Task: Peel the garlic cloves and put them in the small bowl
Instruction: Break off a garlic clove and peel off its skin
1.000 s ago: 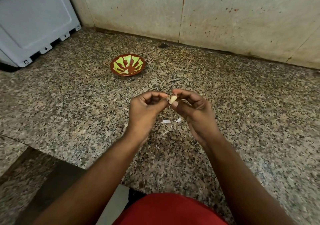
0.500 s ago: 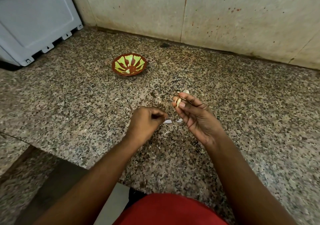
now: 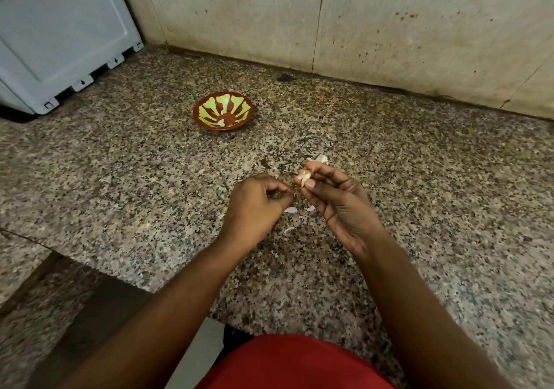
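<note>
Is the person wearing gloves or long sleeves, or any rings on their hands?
No gloves and no sleeves show: both forearms are bare up to the bottom edge of the picture. The left hand and right hand show no rings, watch or bracelets. The nails on the right fingers look short and unpainted. A red garment shows below.

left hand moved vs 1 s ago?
Yes. The left hand has dropped away from the clove pinched in the right hand, toward the peel scraps on the counter, farther from the bowl.
</note>
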